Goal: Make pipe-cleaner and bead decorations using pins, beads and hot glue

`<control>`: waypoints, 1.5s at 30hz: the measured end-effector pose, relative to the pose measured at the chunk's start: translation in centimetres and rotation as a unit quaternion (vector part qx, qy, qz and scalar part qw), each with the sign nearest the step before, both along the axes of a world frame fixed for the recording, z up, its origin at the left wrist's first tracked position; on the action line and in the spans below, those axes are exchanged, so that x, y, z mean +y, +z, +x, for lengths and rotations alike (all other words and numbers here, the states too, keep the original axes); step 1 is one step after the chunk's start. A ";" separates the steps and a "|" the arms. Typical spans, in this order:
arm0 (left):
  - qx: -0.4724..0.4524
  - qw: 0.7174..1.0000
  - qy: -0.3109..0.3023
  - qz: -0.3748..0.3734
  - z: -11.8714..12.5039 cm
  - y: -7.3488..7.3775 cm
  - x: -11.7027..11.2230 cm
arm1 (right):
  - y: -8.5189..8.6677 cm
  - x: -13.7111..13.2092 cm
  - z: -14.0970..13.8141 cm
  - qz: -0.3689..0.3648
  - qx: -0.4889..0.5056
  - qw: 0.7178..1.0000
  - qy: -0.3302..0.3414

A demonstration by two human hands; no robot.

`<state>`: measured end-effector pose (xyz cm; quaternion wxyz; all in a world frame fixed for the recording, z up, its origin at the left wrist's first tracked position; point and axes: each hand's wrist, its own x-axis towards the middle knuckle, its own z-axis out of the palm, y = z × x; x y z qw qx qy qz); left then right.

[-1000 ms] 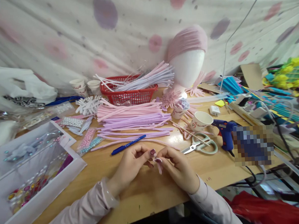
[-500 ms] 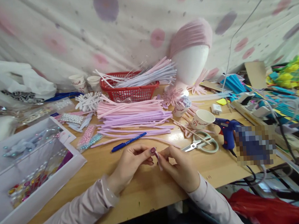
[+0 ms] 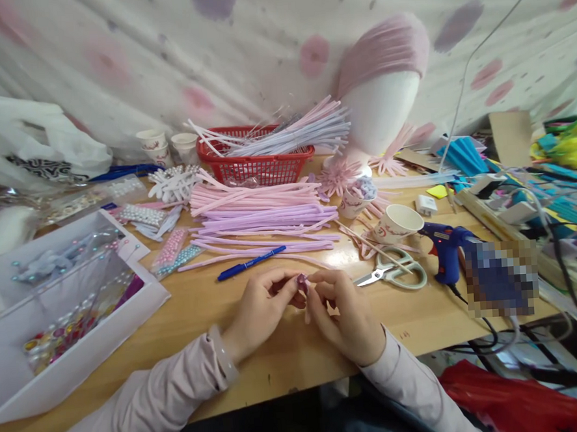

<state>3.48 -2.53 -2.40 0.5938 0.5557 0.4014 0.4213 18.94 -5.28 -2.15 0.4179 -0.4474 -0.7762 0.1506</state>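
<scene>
My left hand (image 3: pixel 262 309) and my right hand (image 3: pixel 344 313) meet over the wooden table (image 3: pixel 217 324), fingertips pinched together on a short pink pipe cleaner piece (image 3: pixel 307 301) that bends down between them. Both hands are closed on it. Just beyond them lie a blue pen (image 3: pixel 250 263) and a pile of long pink and lilac pipe cleaners (image 3: pixel 262 221). Scissors (image 3: pixel 394 273) lie to the right of my right hand.
A red basket (image 3: pixel 256 166) of pipe cleaners and a white foam head with a pink cap (image 3: pixel 382 99) stand at the back. Paper cups (image 3: pixel 397 223), a blue glue gun (image 3: pixel 444 249) and cables crowd the right. A white box of beads (image 3: pixel 64 308) sits left.
My hands have stayed together on the pink piece, shifting slightly while the fingers work it. The view has tilted down a little.
</scene>
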 end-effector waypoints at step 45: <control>-0.246 0.938 -0.110 -0.220 -0.2 0.2 0.3 | -0.3 0.0 0.0 -0.198 0.277 0.937 0.082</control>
